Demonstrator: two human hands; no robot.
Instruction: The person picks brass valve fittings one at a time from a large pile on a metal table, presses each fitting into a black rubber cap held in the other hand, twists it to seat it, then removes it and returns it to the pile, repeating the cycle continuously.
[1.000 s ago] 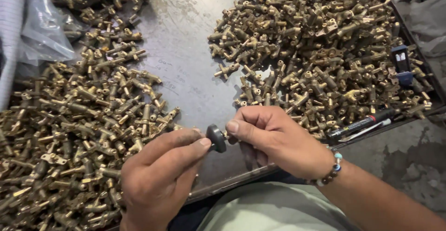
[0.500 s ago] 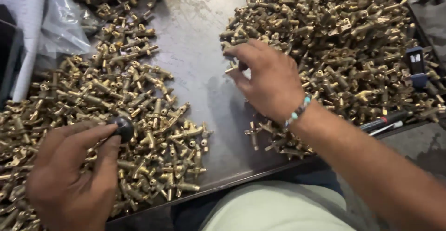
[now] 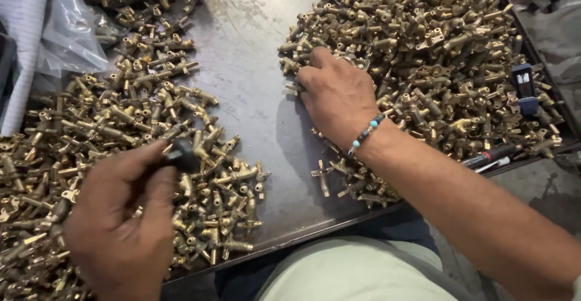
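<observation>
Lower left of frame: left hand (image 3: 118, 228) pinches a small black knob (image 3: 180, 154) over the near brass heap (image 3: 91, 150). It has carried the knob away from centre since a second ago, so the hands have parted. Mid-frame: right hand (image 3: 339, 95), beaded bracelet (image 3: 365, 136) at the wrist, now lies palm-down on the far pile of brass fittings (image 3: 436, 53); fingers buried, hold cannot be told. Right edge: pens (image 3: 491, 156), blue clip (image 3: 524, 89).

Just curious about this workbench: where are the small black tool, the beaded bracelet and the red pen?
small black tool (image 3: 180, 154), head view, its dark round head.
beaded bracelet (image 3: 365, 135), head view, mid-strand.
red pen (image 3: 491, 154), head view, its barrel.
</observation>
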